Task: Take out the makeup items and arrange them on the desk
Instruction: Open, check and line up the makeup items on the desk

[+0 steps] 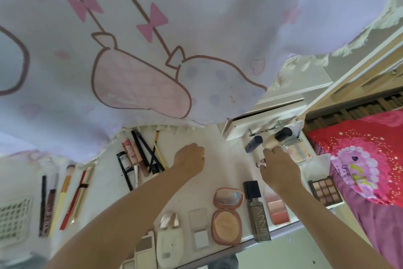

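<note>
Most makeup already lies in rows on the worktop [220, 159], apparently sorted by kind. Our right hand [280, 169] pinches a small tube [261, 163] just near of the open drawer [268, 129]. Our left hand [189, 157] rests curled and empty, well left of it.

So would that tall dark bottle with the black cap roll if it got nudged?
Probably not: the tall dark bottle with the black cap lies flat and looks square-sided. It may slide instead, and it looks glassy, so possibly heavy and breakable.
</note>
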Available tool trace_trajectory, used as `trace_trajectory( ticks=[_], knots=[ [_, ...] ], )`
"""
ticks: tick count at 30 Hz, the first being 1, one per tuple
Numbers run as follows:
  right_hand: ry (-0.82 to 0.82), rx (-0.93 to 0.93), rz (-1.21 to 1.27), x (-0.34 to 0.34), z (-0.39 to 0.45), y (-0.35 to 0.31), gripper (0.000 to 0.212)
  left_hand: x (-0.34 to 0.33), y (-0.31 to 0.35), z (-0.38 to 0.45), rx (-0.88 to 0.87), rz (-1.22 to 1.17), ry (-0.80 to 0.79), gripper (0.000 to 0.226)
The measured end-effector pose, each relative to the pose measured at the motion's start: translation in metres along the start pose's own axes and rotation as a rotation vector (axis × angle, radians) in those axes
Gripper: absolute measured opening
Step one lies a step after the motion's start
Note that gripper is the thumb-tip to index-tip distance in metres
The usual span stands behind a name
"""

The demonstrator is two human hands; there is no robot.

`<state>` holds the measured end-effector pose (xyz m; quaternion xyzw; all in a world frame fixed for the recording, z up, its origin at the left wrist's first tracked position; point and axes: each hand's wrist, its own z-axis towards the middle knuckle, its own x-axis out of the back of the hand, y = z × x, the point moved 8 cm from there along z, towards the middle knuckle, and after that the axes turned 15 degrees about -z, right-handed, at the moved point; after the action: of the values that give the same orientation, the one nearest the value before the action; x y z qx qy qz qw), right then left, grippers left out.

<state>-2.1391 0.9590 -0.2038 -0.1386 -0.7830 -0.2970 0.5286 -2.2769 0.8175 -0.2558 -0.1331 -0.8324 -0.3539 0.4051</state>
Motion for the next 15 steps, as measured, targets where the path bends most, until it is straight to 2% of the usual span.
trace_trajectory(
  ticks=[3,6,7,9,11,13,15],
  knots=[
    [0.137,0.078,-0.025,0.018,-0.006,-0.021,0.037,0.016,-0.025,-0.015,0.044,0.055,0.028,0.030],
    [0.168,0.247,0.000,0.035,-0.009,-0.067,0.026,0.034,-0.056,-0.033,0.111,0.079,0.067,0.031],
    [0.130,0.304,0.015,0.041,-0.009,-0.087,0.022,0.040,-0.067,-0.039,0.135,0.077,0.082,0.031],
    [0.104,0.420,-0.021,0.038,-0.005,-0.130,0.027,0.051,-0.090,-0.053,0.180,0.070,0.114,0.028],
    [0.009,0.496,0.010,0.033,-0.005,-0.166,0.031,0.058,-0.111,-0.067,0.234,0.033,0.124,0.027],
    [-0.075,0.523,0.071,0.026,-0.003,-0.198,0.029,0.063,-0.128,-0.081,0.273,0.003,0.140,0.029],
    [-0.236,0.526,0.154,0.013,-0.003,-0.223,0.022,0.066,-0.141,-0.092,0.281,0.009,0.160,0.031]
  ],
)
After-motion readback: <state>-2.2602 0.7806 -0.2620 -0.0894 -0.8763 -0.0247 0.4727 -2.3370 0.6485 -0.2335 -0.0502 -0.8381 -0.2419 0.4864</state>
